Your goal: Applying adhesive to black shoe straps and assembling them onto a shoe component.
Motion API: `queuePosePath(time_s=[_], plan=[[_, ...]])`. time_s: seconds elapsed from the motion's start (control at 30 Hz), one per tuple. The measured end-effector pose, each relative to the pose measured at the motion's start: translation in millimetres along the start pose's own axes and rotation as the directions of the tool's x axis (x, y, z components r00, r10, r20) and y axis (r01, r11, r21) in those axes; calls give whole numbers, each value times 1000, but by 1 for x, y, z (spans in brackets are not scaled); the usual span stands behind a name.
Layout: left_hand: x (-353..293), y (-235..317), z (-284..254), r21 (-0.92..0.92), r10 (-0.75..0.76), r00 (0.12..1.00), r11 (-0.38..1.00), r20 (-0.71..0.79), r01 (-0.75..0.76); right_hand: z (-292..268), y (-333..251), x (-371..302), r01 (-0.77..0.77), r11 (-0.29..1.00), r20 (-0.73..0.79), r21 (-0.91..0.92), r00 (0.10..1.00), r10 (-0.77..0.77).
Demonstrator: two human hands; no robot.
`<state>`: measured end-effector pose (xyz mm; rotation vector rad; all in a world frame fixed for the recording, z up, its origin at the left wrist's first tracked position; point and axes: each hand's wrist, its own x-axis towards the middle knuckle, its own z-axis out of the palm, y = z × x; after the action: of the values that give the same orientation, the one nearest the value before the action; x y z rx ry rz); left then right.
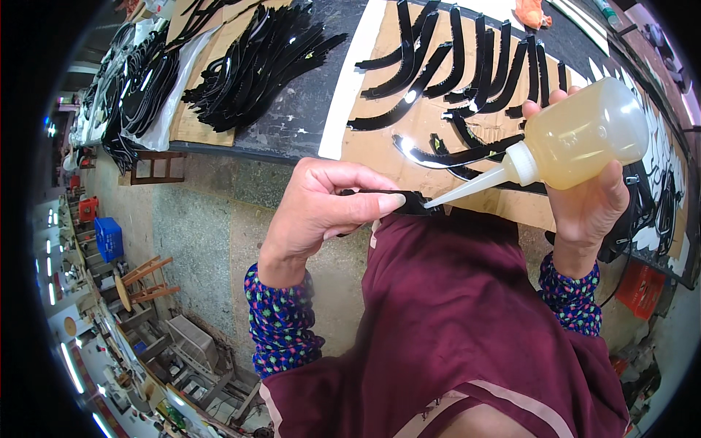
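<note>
My left hand (325,208) pinches a short black strip (412,203) between thumb and fingers, in front of my apron near the table's edge. In my right hand (584,204) is a translucent squeeze bottle (584,135) of yellowish liquid, tilted so that its long pale nozzle (467,187) points down to the left. The nozzle's tip is at the right end of the strip; whether it touches cannot be told. Beyond my hands, several glossy black curved strips (409,109) lie spread on a brown cardboard sheet (380,146).
A thick pile of black strips (252,66) rests on cardboard at the table's far left, beside more bundled strips (150,91). An orange cloth (532,13) lies at the back. On the floor at left stand a blue crate (109,239) and a wooden stool (146,281); a red crate (640,290) is at right.
</note>
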<state>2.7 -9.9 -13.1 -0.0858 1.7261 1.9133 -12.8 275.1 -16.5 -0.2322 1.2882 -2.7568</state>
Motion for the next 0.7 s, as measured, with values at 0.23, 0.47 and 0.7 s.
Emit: queuePosePath(time_s=[0.23,0.47,0.7], plan=[[1,0,1,-7,-13,1000,1000,-28,13,-3,1,-2,-4,1000,-2,23,1000,5],[4,4,2,-33,-39,999,999,-21,38,-4,0,-2,-3,999,-10,36,1000,3],[6,1,0,-54,-30,999,998,-32,29,-9,4,-3,-10,1000,-52,-1,999,10]])
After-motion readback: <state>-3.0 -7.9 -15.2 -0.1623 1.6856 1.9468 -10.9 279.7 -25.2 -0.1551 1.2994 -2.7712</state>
